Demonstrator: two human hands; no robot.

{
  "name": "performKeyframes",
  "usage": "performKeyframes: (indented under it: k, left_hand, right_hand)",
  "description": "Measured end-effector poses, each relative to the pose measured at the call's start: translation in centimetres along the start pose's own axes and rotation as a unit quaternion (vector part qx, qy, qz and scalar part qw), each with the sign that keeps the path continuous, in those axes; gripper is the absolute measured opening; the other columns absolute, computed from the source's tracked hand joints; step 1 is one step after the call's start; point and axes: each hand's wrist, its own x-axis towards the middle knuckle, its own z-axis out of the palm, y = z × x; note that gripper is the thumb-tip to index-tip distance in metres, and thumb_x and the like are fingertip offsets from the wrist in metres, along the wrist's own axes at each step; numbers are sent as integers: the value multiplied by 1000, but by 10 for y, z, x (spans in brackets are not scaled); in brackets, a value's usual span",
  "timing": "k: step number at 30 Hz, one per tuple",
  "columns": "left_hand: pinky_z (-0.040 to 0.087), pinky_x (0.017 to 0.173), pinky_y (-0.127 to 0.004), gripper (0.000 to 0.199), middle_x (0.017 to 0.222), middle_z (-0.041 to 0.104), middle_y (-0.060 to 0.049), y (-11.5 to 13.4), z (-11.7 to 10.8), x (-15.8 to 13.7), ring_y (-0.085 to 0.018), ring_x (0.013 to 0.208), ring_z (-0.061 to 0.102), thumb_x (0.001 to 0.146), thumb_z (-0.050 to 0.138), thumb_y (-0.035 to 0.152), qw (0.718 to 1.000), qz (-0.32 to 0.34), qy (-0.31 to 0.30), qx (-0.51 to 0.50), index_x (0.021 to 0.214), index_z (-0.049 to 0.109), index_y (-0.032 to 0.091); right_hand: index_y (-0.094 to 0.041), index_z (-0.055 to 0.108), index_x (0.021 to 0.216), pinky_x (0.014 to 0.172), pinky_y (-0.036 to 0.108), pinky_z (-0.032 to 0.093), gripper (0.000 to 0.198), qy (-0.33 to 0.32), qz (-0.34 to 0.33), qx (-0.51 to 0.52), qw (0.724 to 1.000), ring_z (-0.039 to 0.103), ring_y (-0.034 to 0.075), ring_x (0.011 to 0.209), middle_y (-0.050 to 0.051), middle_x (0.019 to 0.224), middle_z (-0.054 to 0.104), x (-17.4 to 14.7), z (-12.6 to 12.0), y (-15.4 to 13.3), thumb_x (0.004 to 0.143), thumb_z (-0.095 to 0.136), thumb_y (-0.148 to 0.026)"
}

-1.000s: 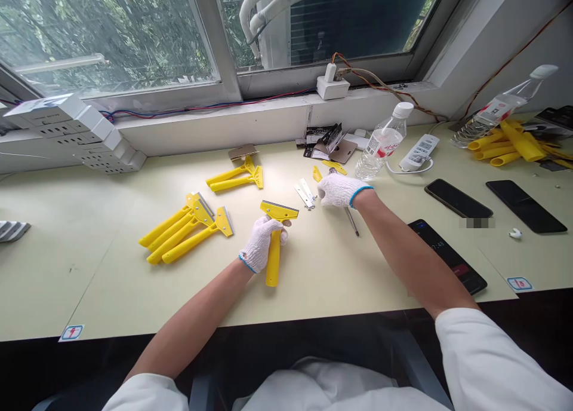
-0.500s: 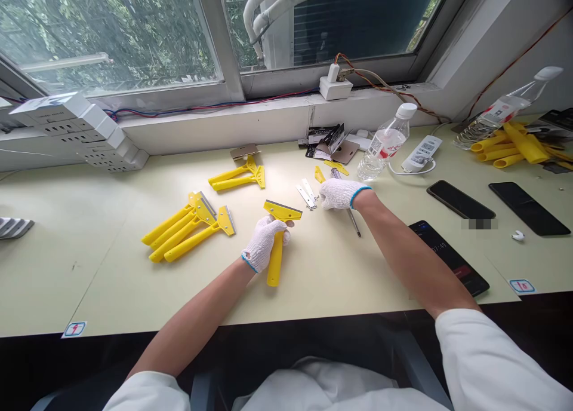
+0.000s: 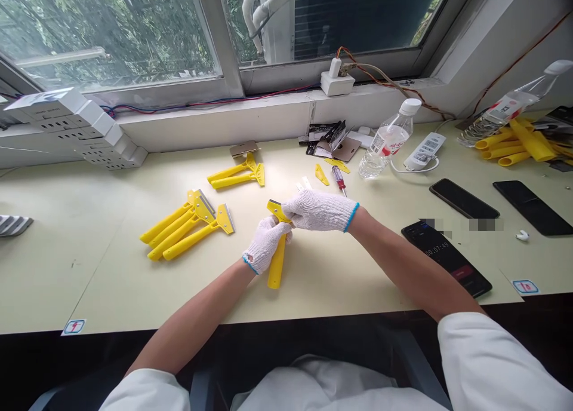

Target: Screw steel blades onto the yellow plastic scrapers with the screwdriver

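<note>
My left hand (image 3: 265, 244), in a white knit glove with blue trim, is closed round the neck of a yellow scraper (image 3: 276, 264). Its handle points down toward the table's front edge. My right hand (image 3: 316, 209), gloved alike, is closed with its fingertips at the scraper's head and covers the head's right part. Whether a small part is also between those fingertips is hidden. Behind the right hand lies a screwdriver (image 3: 339, 179) with a clear and red handle, its shaft partly covered. Beside it are yellow scraper plates (image 3: 321, 174) and partly hidden white strips (image 3: 304, 184).
Several yellow scrapers (image 3: 188, 226) lie on the left, with two more (image 3: 237, 172) farther back. A water bottle (image 3: 387, 139), a power strip (image 3: 424, 152) and phones (image 3: 447, 258) occupy the right. Stacked white boxes (image 3: 85, 127) stand back left; yellow tubes (image 3: 514, 145) lie far right.
My right hand has come away from the screwdriver, now lying on the table, and moved left to the scraper's head. My left hand keeps its hold on the scraper.
</note>
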Motion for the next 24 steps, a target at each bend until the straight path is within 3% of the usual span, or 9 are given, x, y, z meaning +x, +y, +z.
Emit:
performKeyframes:
  k: [3, 8, 17, 21, 24]
  left_hand:
    - [44, 69, -32, 17, 65, 61, -2, 0, 1, -1, -17, 64, 55, 80, 69, 36, 1000, 5, 5, -1, 80, 68, 19]
    - [42, 68, -31, 16, 64, 62, -1, 0, 2, 0, -17, 62, 54, 80, 67, 34, 1000, 12, -4, 6, 84, 69, 19]
    - [43, 69, -33, 16, 63, 63, -1, 1, 2, 0, -18, 63, 55, 79, 66, 34, 999, 17, 2, 28, 83, 69, 19]
    - [42, 67, -33, 15, 64, 62, -1, 2, 2, 0, -17, 61, 54, 78, 66, 33, 999, 21, -2, 27, 83, 69, 20]
    - [42, 65, -32, 14, 66, 63, -1, 2, 1, -1, -16, 60, 54, 79, 67, 33, 999, 31, -11, 30, 84, 68, 20]
  right_hand:
    - [-16, 76, 100, 73, 32, 32, 21, -13, 4, -10, 1000, 53, 19, 79, 9, 94, 72, 4, 5, 2, 106, 56, -14]
    - [-18, 78, 91, 74, 33, 31, 21, 38, -6, 18, 999, 51, 20, 83, 10, 105, 68, 0, 7, 13, 103, 60, -17]
    - [-17, 75, 89, 78, 34, 33, 18, 53, 1, 51, 997, 52, 21, 87, 10, 107, 68, 2, 7, 17, 99, 60, -17]
    - [-18, 69, 94, 84, 33, 39, 4, 73, 16, 104, 992, 56, 23, 94, 9, 106, 70, 1, 4, 21, 92, 71, -22]
    - [-20, 66, 110, 77, 30, 44, 27, 34, 67, 227, 971, 62, 22, 95, 7, 107, 72, -1, 2, 25, 85, 76, -25]
